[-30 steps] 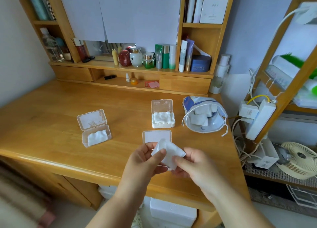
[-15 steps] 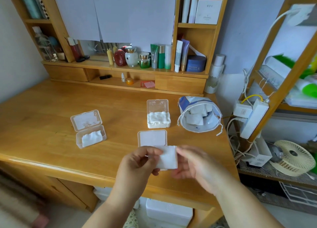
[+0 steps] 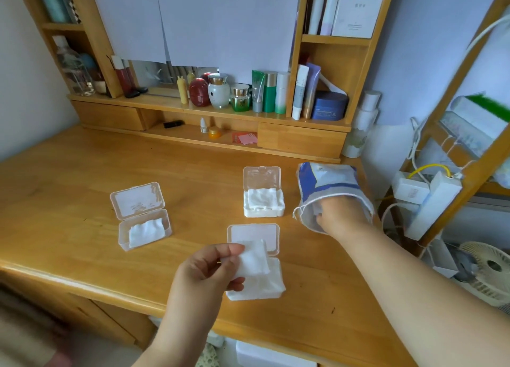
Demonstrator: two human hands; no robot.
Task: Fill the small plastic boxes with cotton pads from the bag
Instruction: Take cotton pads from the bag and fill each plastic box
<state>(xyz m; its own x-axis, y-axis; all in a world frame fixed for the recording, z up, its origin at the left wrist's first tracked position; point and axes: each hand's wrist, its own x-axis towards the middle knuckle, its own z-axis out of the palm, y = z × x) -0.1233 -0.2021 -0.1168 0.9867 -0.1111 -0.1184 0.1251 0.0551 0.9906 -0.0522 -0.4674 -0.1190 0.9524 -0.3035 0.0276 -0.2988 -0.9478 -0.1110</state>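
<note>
Three small clear plastic boxes stand open on the wooden desk (image 3: 69,201): a left box (image 3: 145,230) part full of cotton pads, a far box (image 3: 263,205) heaped with pads, and a near box (image 3: 269,284) with pads in it. My left hand (image 3: 205,277) pinches a white cotton pad (image 3: 252,260) just above the near box. My right hand (image 3: 340,215) is pushed into the mouth of the blue and white drawstring bag (image 3: 325,177) at the right. Its fingers are hidden inside the bag.
A shelf unit with bottles and jars (image 3: 220,93) runs along the back of the desk. To the right stands a wooden rack (image 3: 469,157) with a power strip (image 3: 430,201) and cables, and a small fan (image 3: 489,270) lies below. The desk's front edge is close to me.
My right hand let go of the pad and reached right into the bag. My left hand kept the pad and holds it over the near box, which now shows.
</note>
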